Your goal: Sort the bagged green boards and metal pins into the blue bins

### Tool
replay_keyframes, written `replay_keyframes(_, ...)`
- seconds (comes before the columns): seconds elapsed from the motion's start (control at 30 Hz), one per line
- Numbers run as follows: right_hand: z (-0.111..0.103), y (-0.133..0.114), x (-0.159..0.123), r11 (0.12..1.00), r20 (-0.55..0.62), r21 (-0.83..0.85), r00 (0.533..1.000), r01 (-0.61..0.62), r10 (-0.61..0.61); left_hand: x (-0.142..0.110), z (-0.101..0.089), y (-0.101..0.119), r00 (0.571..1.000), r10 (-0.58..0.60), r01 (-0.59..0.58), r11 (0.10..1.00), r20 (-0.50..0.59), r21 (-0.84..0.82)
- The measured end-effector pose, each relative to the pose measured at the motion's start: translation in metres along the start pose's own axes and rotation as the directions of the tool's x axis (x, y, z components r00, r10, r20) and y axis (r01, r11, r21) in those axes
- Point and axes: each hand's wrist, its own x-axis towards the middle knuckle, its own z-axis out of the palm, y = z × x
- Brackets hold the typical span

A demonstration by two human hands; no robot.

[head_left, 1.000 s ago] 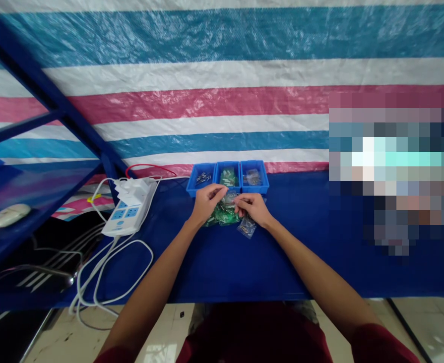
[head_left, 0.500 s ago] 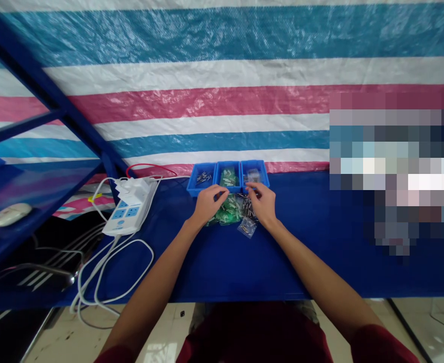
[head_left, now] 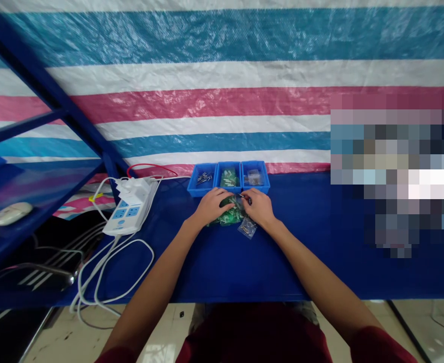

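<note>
My left hand rests at the left of a pile of small green packets, its thumb apart from the curved fingers and nothing visible between them. Facing it, my right hand has its thumb and fingers closed on a small dark metal pin, partly hidden by the fingers. The hand also covers most of the loose dark pins beside the packets. Just below lies a clear plastic bag with small pieces inside.
Three blue bins stand behind my hands: the left bin holds metal pins, the middle bin green packets, the right bin clear bags. At left are a power strip, white cables and a blue frame. The right side is pixelated.
Both hands have come down from the bins' front edges onto the pile. My right fingers have closed on a dark pin, and my left thumb and fingers have spread.
</note>
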Motion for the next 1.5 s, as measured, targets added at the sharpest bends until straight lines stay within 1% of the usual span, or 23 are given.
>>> replay_keyframes(0.13, -0.002, -0.004, -0.001, 0.992, 0.100, -0.128, 0.994, -0.019, 0.032, 0.000, 0.001, 0.000, 1.000, -0.001, 0.001, 1.000, 0.016, 0.015)
replay_keyframes(0.2, -0.002, -0.005, -0.002, 0.988, 0.130, -0.154, 0.991, -0.015, 0.035, 0.000, 0.002, 0.000, 1.000, -0.004, 0.004, 1.000, 0.031, 0.009)
replay_keyframes(0.3, -0.002, -0.004, -0.001, 0.986, 0.147, -0.164, 0.989, -0.007, 0.031, 0.000, 0.001, -0.001, 0.999, -0.014, 0.014, 1.000, 0.045, 0.009)
replay_keyframes(0.4, -0.001, -0.003, -0.001, 0.987, 0.147, -0.163, 0.989, -0.006, 0.030, -0.001, 0.001, -0.001, 1.000, -0.014, 0.014, 1.000, 0.026, 0.020)
replay_keyframes(0.57, 0.002, -0.002, -0.001, 0.991, 0.117, -0.132, 0.993, 0.005, 0.011, -0.001, 0.002, -0.001, 0.999, 0.023, -0.021, 0.999, -0.027, 0.041)
replay_keyframes(0.67, 0.003, -0.001, -0.001, 0.994, 0.095, -0.105, 0.995, 0.015, -0.005, -0.001, 0.004, -0.001, 0.999, 0.039, -0.036, 0.996, -0.036, 0.076)
replay_keyframes(0.77, 0.004, 0.000, -0.002, 0.996, 0.089, -0.090, 0.996, 0.016, -0.008, -0.001, 0.005, -0.001, 0.997, 0.047, -0.039, 0.992, -0.067, 0.120)
replay_keyframes(0.87, 0.005, 0.001, -0.002, 0.996, 0.079, -0.082, 0.997, 0.021, -0.015, -0.002, 0.003, 0.000, 0.992, 0.065, -0.049, 0.988, -0.104, 0.147)
replay_keyframes(1.0, 0.005, 0.001, -0.001, 0.996, 0.079, -0.083, 0.997, 0.031, -0.024, -0.003, 0.000, 0.001, 0.991, 0.069, -0.052, 0.987, -0.112, 0.151)
replay_keyframes(1.1, 0.004, 0.000, -0.001, 0.996, 0.073, -0.089, 0.997, 0.028, -0.021, -0.003, -0.002, 0.001, 0.994, 0.057, -0.043, 0.988, -0.090, 0.147)
replay_keyframes(1.33, 0.003, 0.000, -0.001, 0.997, 0.070, -0.077, 0.997, 0.026, -0.021, -0.001, -0.005, -0.004, 0.998, 0.063, -0.064, 0.994, 0.017, 0.092)
replay_keyframes(1.5, 0.005, 0.000, -0.001, 0.997, 0.070, -0.076, 0.997, 0.032, -0.026, -0.001, -0.005, -0.001, 0.997, 0.063, -0.069, 0.988, 0.047, 0.141)
